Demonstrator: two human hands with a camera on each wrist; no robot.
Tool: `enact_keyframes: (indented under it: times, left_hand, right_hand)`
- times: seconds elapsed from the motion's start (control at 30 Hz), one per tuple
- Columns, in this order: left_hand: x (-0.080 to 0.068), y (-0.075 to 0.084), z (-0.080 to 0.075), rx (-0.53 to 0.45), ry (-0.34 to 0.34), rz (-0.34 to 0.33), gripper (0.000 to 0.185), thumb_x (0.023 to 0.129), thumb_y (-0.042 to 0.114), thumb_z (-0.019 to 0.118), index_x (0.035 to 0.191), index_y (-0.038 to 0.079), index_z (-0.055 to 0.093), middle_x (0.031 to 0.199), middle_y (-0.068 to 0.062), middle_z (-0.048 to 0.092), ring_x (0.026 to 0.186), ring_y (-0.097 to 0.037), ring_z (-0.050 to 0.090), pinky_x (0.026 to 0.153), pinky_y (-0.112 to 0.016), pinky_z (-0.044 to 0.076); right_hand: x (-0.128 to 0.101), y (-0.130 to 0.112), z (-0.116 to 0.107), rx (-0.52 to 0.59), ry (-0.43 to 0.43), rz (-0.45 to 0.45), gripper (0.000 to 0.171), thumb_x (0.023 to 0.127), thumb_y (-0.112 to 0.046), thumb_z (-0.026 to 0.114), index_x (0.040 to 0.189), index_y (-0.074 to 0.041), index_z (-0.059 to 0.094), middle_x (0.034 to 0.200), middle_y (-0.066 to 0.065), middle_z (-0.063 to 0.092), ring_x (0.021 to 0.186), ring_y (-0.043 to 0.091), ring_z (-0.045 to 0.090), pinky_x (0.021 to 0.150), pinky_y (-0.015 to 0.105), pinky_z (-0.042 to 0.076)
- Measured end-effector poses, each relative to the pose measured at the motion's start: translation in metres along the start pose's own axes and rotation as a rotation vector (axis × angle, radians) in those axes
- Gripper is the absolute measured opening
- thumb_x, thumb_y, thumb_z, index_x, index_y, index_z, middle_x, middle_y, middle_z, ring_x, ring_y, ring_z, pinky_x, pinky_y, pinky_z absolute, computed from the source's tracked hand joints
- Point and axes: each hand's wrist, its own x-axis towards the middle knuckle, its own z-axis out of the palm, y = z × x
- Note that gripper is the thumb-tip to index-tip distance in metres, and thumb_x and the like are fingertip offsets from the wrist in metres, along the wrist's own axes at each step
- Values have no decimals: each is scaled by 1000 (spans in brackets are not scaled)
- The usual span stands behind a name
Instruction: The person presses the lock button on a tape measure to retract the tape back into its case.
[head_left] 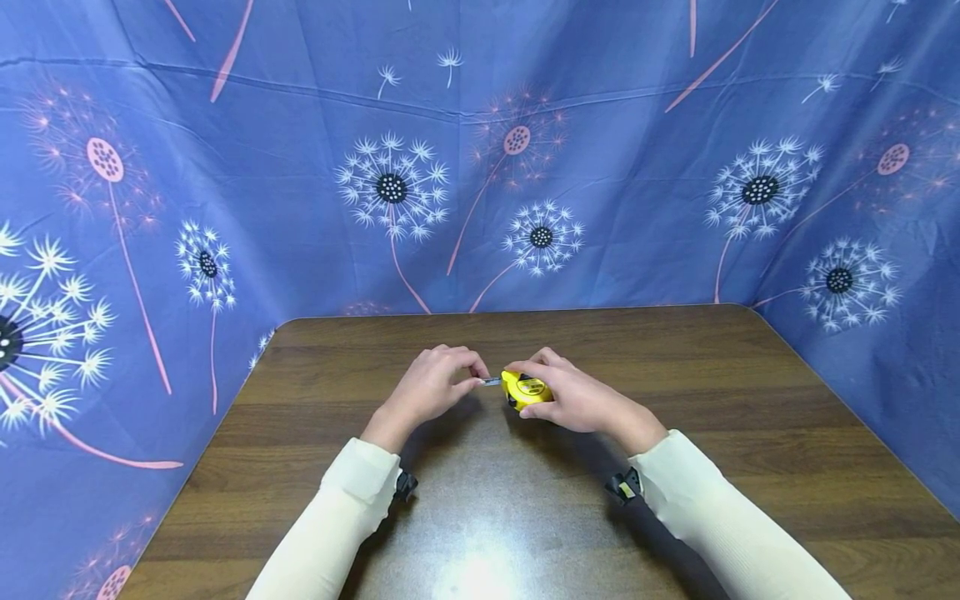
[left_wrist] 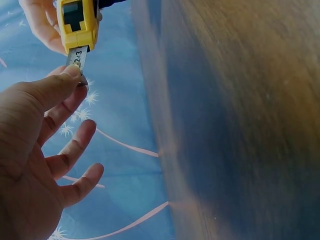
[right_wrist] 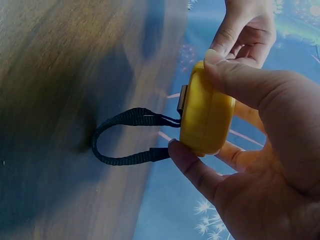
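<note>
Above table [head_left: 675, 467] centre: right hand [head_left: 581, 400] grips yellow tape measure [head_left: 525, 389] case; left hand [head_left: 431, 387] pinches blade tip [left_wrist: 80, 62], short length exposed. Step judged: blade extraction start. Next move calls for steady outward pull, case held firm.

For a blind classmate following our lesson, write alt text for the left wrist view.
A left hand pinches the tip of a steel blade drawn slightly from a yellow tape measure, which the right hand holds. A brown wooden table and blue floral cloth lie behind.
</note>
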Motion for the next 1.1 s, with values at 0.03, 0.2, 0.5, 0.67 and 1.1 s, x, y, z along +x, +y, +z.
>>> enact_keyframes:
  times: [0.03,0.2,0.5,0.67,1.1]
  left_hand:
    - [0,0,0,10,3,-1,11,93,17,79,98,25,74,97,13,72,96,-19,69,89,-41,52]
    - [0,2,2,53,10,-20,10,93,19,80,97,26,75,96,14,72,93,-18,70,84,-40,53]
    - [-1,5,6,89,16,-98,9,94,22,79,97,28,74,97,15,71,93,-21,68,80,-41,53]
    - [-1,6,7,129,36,-125,9,94,23,79,97,29,74,97,16,70,90,-16,66,75,-40,55]
    - [-1,9,8,119,89,-136,9,93,19,79,96,27,75,96,13,71,88,-18,66,73,-42,54]
  right_hand:
    - [0,0,0,0,-1,2,64,92,-22,81,149,-16,54,129,14,53,111,26,55,91,42,50]
    - [2,-1,2,-3,-3,26,64,92,-24,81,150,-17,53,129,11,52,112,26,55,91,43,51]
    - [3,-2,3,-4,3,44,64,92,-24,81,149,-18,53,130,12,51,112,27,55,91,44,51]
    - [5,-2,4,-8,17,37,63,92,-23,81,148,-17,55,129,12,52,112,28,56,90,44,51]
    - [9,-3,7,-5,42,29,62,91,-23,82,148,-17,55,128,13,52,111,29,55,89,45,50]
